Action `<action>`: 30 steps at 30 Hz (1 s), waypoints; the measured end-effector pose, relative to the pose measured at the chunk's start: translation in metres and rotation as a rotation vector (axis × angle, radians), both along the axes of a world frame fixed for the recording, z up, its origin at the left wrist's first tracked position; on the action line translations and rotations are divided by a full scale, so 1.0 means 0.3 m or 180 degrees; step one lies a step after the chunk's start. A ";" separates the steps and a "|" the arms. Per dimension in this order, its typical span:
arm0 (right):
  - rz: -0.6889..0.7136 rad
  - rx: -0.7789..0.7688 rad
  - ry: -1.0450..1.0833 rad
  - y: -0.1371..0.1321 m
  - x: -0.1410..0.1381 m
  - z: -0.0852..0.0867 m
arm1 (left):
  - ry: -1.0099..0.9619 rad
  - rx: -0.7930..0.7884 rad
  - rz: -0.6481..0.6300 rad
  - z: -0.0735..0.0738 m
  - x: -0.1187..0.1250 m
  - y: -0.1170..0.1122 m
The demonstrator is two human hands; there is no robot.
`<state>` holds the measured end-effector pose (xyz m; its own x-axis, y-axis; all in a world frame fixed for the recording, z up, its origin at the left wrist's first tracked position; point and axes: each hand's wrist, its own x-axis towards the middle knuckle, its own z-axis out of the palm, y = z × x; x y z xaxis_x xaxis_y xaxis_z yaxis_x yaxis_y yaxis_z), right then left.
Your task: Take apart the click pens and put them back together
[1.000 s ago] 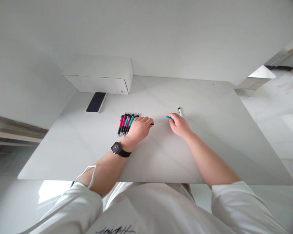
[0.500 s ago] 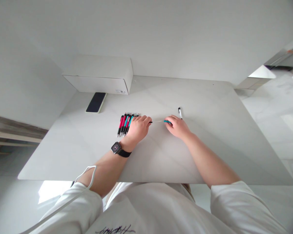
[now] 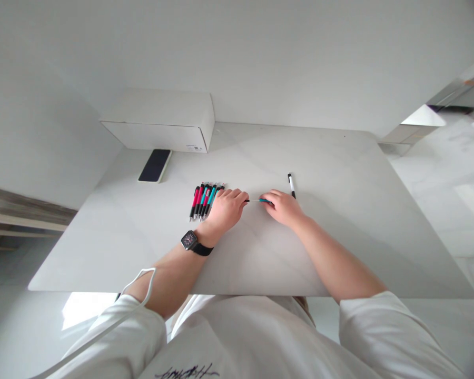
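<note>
My left hand (image 3: pixel 228 208) is closed on the black end part of a pen (image 3: pixel 247 200), most of it hidden by the fingers. A thin pale refill (image 3: pixel 254 200) sticks out from this part toward the right. Pinched in my right hand (image 3: pixel 283 206) is a teal pen barrel (image 3: pixel 264 200), its tip at the refill's far end; whether the refill is inside it I cannot tell. Several red and teal pens (image 3: pixel 203 201) with black grips lie side by side just left of my left hand. One white and black pen (image 3: pixel 291 184) lies just beyond my right hand.
A phone (image 3: pixel 155 166) lies screen up at the table's left. Behind it a long white box (image 3: pixel 158 136) stands against the wall. The pale table (image 3: pixel 351 221) has rounded corners. A white cord (image 3: pixel 150 284) hangs by my left forearm.
Both hands have drawn closer together, my left slightly right and my right slightly left. Less of the refill shows between the two pen parts. More of the white pen is uncovered.
</note>
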<state>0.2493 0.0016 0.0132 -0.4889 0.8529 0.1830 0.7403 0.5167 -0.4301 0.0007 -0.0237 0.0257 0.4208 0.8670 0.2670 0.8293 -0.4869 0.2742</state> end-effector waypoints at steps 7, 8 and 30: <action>0.0112 -0.0121 -0.0335 -0.022 -0.033 0.016 | 0.0099 -0.0043 -0.0126 0.010 0.014 -0.012; 0.0125 -0.0124 -0.0347 -0.024 -0.036 0.016 | 0.0095 -0.0036 -0.0142 0.010 0.015 -0.012; 0.0361 0.0240 0.0001 -0.016 -0.040 -0.007 | -0.0265 -0.0062 -0.0253 -0.019 0.010 -0.003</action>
<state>0.2371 -0.0030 0.0110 -0.5813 0.7760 0.2448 0.6752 0.6279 -0.3872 0.0037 -0.0245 0.0200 0.4654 0.8372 0.2872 0.7622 -0.5440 0.3508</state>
